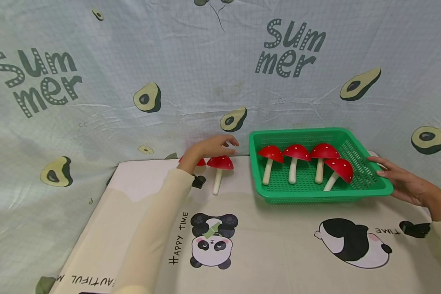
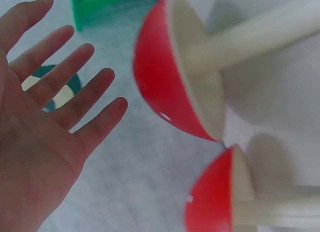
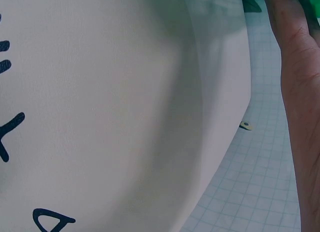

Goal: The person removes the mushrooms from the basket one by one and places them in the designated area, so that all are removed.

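Observation:
My left hand (image 1: 218, 145) hovers near the table's far edge, just above two toy mushrooms with red, white-spotted caps and cream stems. In the left wrist view its fingers are spread and the palm (image 2: 40, 137) holds nothing. One mushroom (image 1: 220, 163) lies beside the hand; the other (image 1: 201, 162) is partly hidden behind the wrist. At the right, a green plastic basket (image 1: 305, 193) contains several similar mushrooms (image 1: 296, 152). My right hand (image 1: 408, 183) grips the basket's right rim, fingertips over the edge. The right wrist view shows only part of that hand (image 3: 295, 57).
A pale tablecloth (image 1: 271, 253) with printed pandas and lettering covers the table. Behind it hangs a light cloth (image 1: 191, 81) printed with avocados and words. Black straps (image 1: 415, 229) sit at both wrists.

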`<action>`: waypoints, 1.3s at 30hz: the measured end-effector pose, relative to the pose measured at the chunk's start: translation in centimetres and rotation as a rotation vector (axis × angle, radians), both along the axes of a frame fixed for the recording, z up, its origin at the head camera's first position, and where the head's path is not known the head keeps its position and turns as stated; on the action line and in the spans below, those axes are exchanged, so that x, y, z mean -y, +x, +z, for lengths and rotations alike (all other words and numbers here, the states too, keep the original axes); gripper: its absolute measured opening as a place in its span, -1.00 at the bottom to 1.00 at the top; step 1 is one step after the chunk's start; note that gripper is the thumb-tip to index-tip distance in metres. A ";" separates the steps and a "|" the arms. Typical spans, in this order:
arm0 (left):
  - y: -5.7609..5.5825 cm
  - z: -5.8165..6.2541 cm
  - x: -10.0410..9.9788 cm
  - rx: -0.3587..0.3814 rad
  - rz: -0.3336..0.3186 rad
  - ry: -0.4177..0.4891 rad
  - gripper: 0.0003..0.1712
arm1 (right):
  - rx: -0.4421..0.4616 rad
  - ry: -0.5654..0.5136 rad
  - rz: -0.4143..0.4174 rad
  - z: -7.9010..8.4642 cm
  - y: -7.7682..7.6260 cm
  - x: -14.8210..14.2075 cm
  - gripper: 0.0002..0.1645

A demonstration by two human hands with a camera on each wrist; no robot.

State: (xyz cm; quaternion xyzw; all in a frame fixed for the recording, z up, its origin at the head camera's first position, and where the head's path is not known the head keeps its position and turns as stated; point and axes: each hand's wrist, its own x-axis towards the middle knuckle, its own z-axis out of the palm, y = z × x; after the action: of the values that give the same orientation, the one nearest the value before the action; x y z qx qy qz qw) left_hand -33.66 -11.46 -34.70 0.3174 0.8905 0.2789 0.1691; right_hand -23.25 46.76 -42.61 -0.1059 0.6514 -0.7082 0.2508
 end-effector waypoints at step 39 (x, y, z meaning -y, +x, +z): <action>2.9 2.5 -5.7 -0.137 -0.161 0.048 -0.48 | -0.036 0.053 0.017 -0.3 0.0 -0.2 -0.41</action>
State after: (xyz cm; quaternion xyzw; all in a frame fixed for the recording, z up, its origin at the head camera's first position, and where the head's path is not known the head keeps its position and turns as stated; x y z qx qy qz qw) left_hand -30.74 -5.79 -32.23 0.4100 0.8647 0.2635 0.1220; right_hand -23.29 46.99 -42.91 -0.1178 0.6734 -0.6866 0.2477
